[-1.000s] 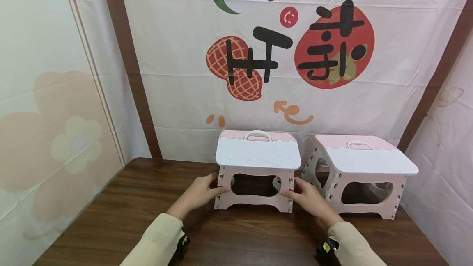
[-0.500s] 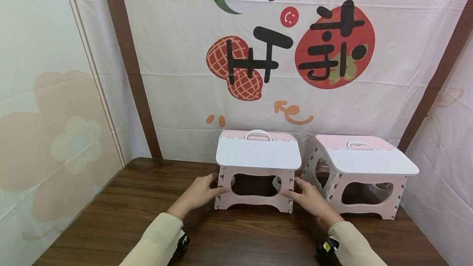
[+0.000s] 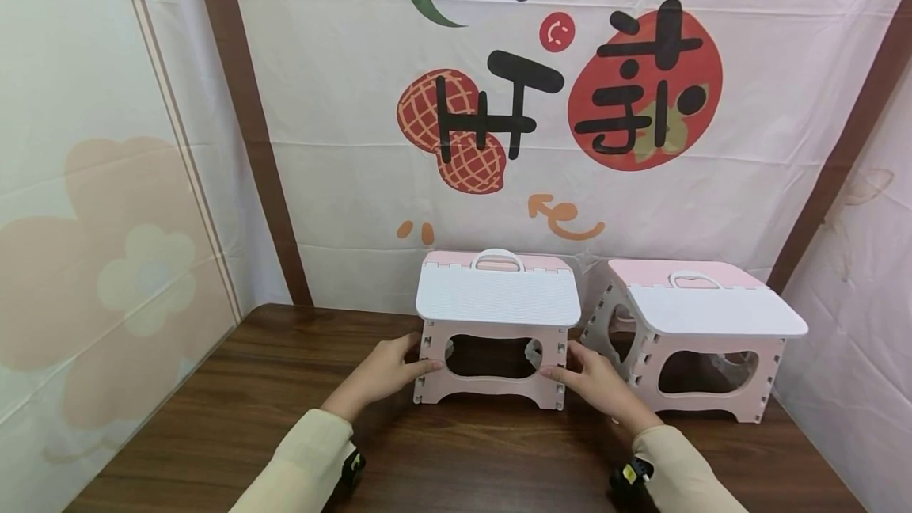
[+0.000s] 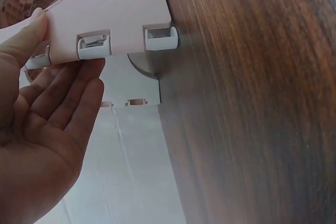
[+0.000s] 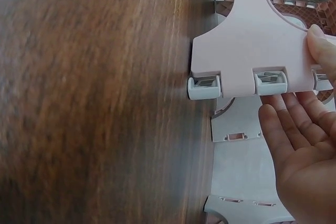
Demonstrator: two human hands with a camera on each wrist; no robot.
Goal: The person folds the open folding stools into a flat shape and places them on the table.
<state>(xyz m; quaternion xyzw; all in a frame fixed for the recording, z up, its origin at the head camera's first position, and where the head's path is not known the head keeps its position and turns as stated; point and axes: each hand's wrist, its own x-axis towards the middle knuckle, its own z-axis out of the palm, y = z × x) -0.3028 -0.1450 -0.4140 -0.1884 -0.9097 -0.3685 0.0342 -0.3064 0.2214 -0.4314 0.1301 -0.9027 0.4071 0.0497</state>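
Note:
A pink and white folding step stool [image 3: 499, 295] stands unfolded on the wooden table, its carry handle raised at the back of the top. My left hand [image 3: 385, 370] grips its left front leg edge, thumb on the front panel and fingers around the side. On the opposite edge my right hand [image 3: 594, 378] holds the stool the same way. Both wrist views show the thumb over the pink panel [image 4: 105, 9] and the fingers behind the white hinges [image 5: 270, 83]. Fingertips are partly hidden behind the legs.
A second matching folding stool [image 3: 720, 311] stands unfolded just to the right, turned at an angle, close to my right hand. Behind both hangs a printed cloth backdrop [image 3: 342, 101]. The dark wooden table [image 3: 214, 418] extends to the left and front.

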